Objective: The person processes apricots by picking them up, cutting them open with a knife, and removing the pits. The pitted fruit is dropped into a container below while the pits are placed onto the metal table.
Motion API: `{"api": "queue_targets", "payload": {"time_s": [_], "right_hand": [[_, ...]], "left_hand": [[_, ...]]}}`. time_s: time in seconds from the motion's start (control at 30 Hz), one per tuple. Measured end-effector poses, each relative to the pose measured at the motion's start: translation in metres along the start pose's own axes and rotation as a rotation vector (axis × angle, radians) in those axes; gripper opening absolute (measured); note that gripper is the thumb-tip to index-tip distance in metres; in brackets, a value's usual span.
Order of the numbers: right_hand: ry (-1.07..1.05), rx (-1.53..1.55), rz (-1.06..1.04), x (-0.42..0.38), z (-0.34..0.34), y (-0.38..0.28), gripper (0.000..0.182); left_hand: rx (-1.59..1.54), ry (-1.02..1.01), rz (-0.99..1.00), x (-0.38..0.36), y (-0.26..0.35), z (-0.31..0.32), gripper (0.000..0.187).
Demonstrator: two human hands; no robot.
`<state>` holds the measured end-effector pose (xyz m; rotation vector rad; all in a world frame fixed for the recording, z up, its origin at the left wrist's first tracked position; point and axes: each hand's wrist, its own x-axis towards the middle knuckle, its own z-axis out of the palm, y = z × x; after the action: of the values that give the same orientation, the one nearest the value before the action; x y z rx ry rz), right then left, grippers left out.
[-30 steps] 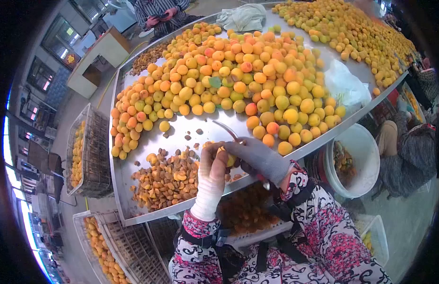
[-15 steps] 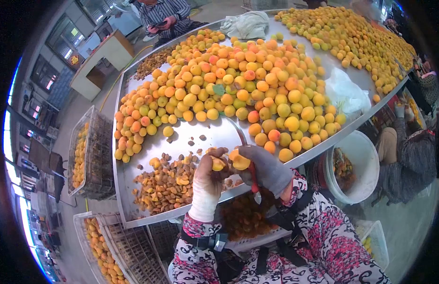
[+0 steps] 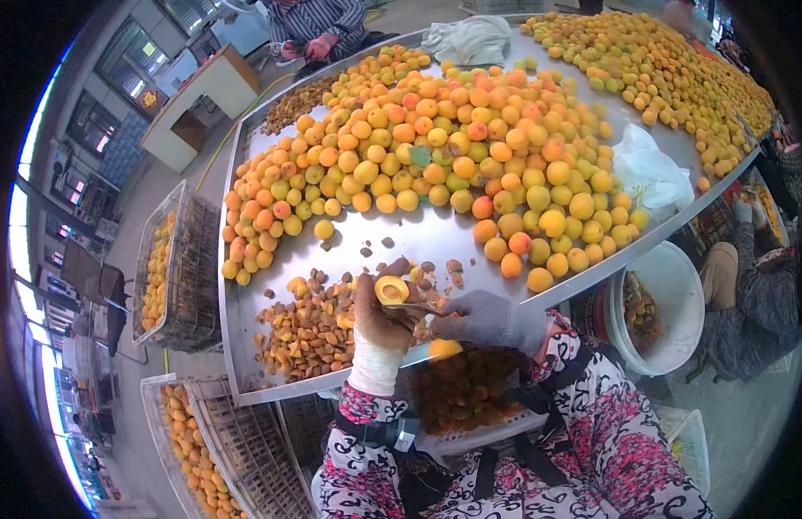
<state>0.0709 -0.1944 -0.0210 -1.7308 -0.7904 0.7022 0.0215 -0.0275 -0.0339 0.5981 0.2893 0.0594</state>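
Observation:
My left hand (image 3: 375, 318), its wrist wrapped in white, holds an apricot half (image 3: 391, 290) cut side up over the table's near edge. My right hand (image 3: 489, 318), in a grey glove, grips a small knife (image 3: 411, 307) whose blade lies flat, pointing left under that half. Another apricot half (image 3: 444, 349) is just below my hands, above a tray of cut halves (image 3: 466, 389) on my lap. A big pile of whole apricots (image 3: 470, 147) covers the steel table (image 3: 427, 238) beyond.
Pits and scraps (image 3: 306, 329) lie heaped left of my hands. A white bucket (image 3: 678, 294) stands at right beside a seated person (image 3: 756, 294). Wire crates of fruit (image 3: 172, 268) stand at left. Another person (image 3: 314, 26) works at the far end, near a cloth (image 3: 466, 39).
The apricot has come apart into two halves. One stays in my left hand; the other has gone down toward the lap tray. The knife blade swung from upright to flat.

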Motion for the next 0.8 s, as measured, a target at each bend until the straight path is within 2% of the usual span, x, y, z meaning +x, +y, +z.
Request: {"api": "queue_targets", "payload": {"time_s": [0.03,0.1,0.13,0.17,0.23,0.27,0.37,0.43,0.5,0.57,0.63,0.73,0.8], "right_hand": [[0.0,0.001,0.003,-0.001,-0.001,-0.007,0.044],[0.203,0.244,0.248,-0.004,-0.01,-0.029,0.026],[0.276,0.503,0.318,-0.005,-0.018,-0.032,0.023],[0.334,0.65,0.229,-0.006,-0.023,-0.033,0.022],[0.482,0.758,0.072,-0.005,-0.029,-0.038,0.028],[0.556,0.856,-0.011,-0.001,-0.028,-0.039,0.036],[0.615,1.038,-0.11,0.004,-0.029,-0.039,0.04],[0.672,1.015,-0.127,0.007,-0.026,-0.039,0.039],[0.759,0.99,-0.18,0.009,-0.022,-0.043,0.035],[0.754,0.949,-0.152,0.007,-0.02,-0.046,0.033],[0.827,0.849,-0.18,0.007,-0.014,-0.046,0.026],[0.781,0.74,-0.215,-0.001,-0.004,-0.04,0.016],[0.753,0.733,-0.218,-0.001,-0.001,-0.04,0.016]], "left_hand": [[0.0,0.002,-0.002,-0.001,-0.001,-0.001,0.055],[0.106,0.003,-0.003,-0.003,-0.006,0.001,0.052],[0.105,0.002,-0.008,-0.003,-0.009,0.001,0.052],[0.113,-0.015,-0.034,-0.004,-0.013,0.001,0.05],[0.118,-0.039,-0.074,-0.008,-0.022,0.01,0.048],[0.175,-0.022,-0.126,-0.013,-0.027,0.015,0.046],[0.238,-0.063,-0.24,-0.014,-0.039,0.018,0.042],[0.242,0.014,-0.275,-0.018,-0.046,0.028,0.04],[0.227,-0.02,-0.282,-0.019,-0.051,0.027,0.037],[0.12,-0.095,-0.317,-0.015,-0.056,0.02,0.036],[0.098,-0.048,-0.321,-0.015,-0.058,0.021,0.037],[0.113,-0.01,-0.306,-0.017,-0.057,0.027,0.036],[0.151,-0.017,-0.289,-0.021,-0.056,0.04,0.035]]}}
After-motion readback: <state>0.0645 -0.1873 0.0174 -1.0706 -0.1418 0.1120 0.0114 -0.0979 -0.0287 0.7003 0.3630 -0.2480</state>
